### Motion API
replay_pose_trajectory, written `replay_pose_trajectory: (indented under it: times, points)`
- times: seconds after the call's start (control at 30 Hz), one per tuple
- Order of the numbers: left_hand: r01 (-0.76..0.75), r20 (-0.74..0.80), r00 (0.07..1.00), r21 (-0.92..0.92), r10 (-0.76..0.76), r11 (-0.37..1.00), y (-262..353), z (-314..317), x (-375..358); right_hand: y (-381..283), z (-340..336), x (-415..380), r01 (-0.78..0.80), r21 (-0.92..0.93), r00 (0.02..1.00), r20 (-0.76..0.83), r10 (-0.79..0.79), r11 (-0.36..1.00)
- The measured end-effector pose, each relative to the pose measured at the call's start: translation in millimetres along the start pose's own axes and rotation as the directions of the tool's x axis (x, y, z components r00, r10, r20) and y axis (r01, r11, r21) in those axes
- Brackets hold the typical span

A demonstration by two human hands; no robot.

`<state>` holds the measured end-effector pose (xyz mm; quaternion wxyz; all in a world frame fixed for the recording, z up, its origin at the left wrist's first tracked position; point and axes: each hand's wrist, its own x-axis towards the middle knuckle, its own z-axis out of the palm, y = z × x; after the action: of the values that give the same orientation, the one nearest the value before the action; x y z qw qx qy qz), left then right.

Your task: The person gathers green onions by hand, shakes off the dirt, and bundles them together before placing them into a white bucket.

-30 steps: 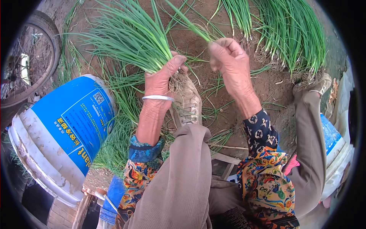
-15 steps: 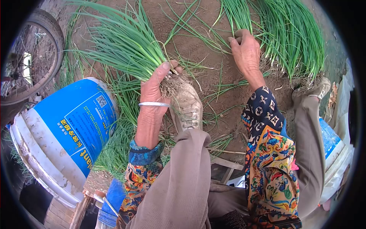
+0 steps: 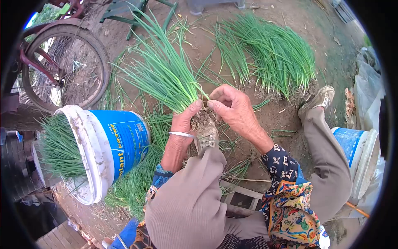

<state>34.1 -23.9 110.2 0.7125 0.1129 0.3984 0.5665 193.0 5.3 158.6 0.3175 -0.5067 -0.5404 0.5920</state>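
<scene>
A thick bunch of green onions [image 3: 170, 81] is held near its roots by my left hand [image 3: 185, 120], which wears a pale bangle. The bunch's leaves fan up and to the left. Close beside its base is my right hand [image 3: 235, 108], thumb and forefinger pinched together at the stems near the roots; what lies between the fingertips is too small to tell. The dangling roots partly cover my shoe [image 3: 207, 137]. On the soil to the upper right rests a large pile of green onions [image 3: 275, 56], with a smaller bundle at its left side.
A blue and white bucket [image 3: 124, 143] lies tipped at the left with greens inside. Behind it stands a bicycle wheel [image 3: 65, 68]. More loose greens [image 3: 132, 182] lie beside my left leg. Another bucket [image 3: 352, 153] is at the right, and a green stool [image 3: 122, 10] at the top.
My right hand has moved left from the smaller bundle by the pile to the base of the held bunch. The view has shifted, showing more of the wheel, the bucket's mouth and the stool.
</scene>
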Motion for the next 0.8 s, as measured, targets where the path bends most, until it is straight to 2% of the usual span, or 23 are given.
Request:
replay_pose_trajectory:
  times: [0.07, 0.1, 0.13, 0.2, 0.27, 0.3, 0.37, 0.4, 0.47, 0.5, 0.53, 0.57, 0.63, 0.67, 0.7, 0.8]
  points:
    - [0.003, 0.088, 0.996, -0.034, 0.0, 0.999, 19, 26, -17, -24, -3, -18, 0.113, -0.085, 0.991, -0.056, -0.118, 0.99]
    - [-0.036, 0.171, 0.985, 0.024, 0.031, 0.999, 25, 34, -22, -35, -3, -24, 0.195, -0.131, 0.975, -0.079, -0.206, 0.972]
    - [-0.078, 0.185, 0.98, 0.02, 0.073, 0.997, 30, 46, -28, -48, -3, -29, 0.281, -0.177, 0.949, -0.091, -0.3, 0.943]
    - [-0.151, 0.203, 0.968, 0.017, 0.144, 0.988, 45, 73, -46, -85, -9, -49, 0.355, -0.275, 0.921, -0.061, -0.385, 0.893]
    - [-0.103, 0.265, 0.96, 0.028, 0.092, 0.994, 63, 87, -55, -114, -23, -63, 0.428, -0.387, 0.887, 0.005, -0.463, 0.817]
    - [-0.087, 0.293, 0.954, 0.057, 0.066, 0.995, 72, 92, -57, -128, -31, -71, 0.428, -0.458, 0.873, -0.013, -0.488, 0.779]
    - [-0.085, 0.332, 0.943, 0.169, 0.024, 0.982, 92, 114, -74, -148, -47, -89, 0.44, -0.357, 0.873, -0.047, -0.486, 0.824]
    - [-0.126, 0.42, 0.907, 0.238, 0.015, 0.963, 100, 131, -88, -157, -59, -98, 0.445, -0.302, 0.872, -0.066, -0.485, 0.843]
    - [-0.228, 0.578, 0.815, 0.36, -0.025, 0.905, 108, 163, -113, -157, -81, -97, 0.455, -0.065, 0.889, 0.088, -0.449, 0.888]
    - [-0.214, 0.549, 0.835, 0.376, -0.031, 0.902, 103, 178, -124, -162, -89, -103, 0.418, 0.067, 0.886, 0.187, -0.423, 0.906]
    - [-0.185, 0.568, 0.815, 0.446, -0.117, 0.876, 101, 194, -135, -166, -97, -112, 0.357, 0.195, 0.87, 0.288, -0.401, 0.914]
    - [-0.153, 0.57, 0.795, 0.518, -0.207, 0.842, 99, 208, -146, -172, -104, -124, 0.201, 0.388, 0.828, 0.423, -0.368, 0.899]
    - [-0.116, 0.586, 0.726, 0.62, -0.359, 0.776, 82, 222, -153, -172, -106, -132, 0.203, 0.622, 0.796, 0.345, -0.498, 0.756]
    - [-0.092, 0.565, 0.722, 0.65, -0.398, 0.755, 73, 225, -152, -168, -105, -136, 0.186, 0.733, 0.782, 0.293, -0.55, 0.654]
    - [-0.076, 0.55, 0.714, 0.676, -0.433, 0.733, 66, 230, -148, -167, -108, -137, 0.093, 0.839, 0.768, 0.282, -0.575, 0.536]
    - [-0.026, 0.514, 0.667, 0.74, -0.54, 0.672, 47, 239, -134, -159, -127, -136, 0.162, 0.813, 0.876, 0.141, -0.46, 0.559]
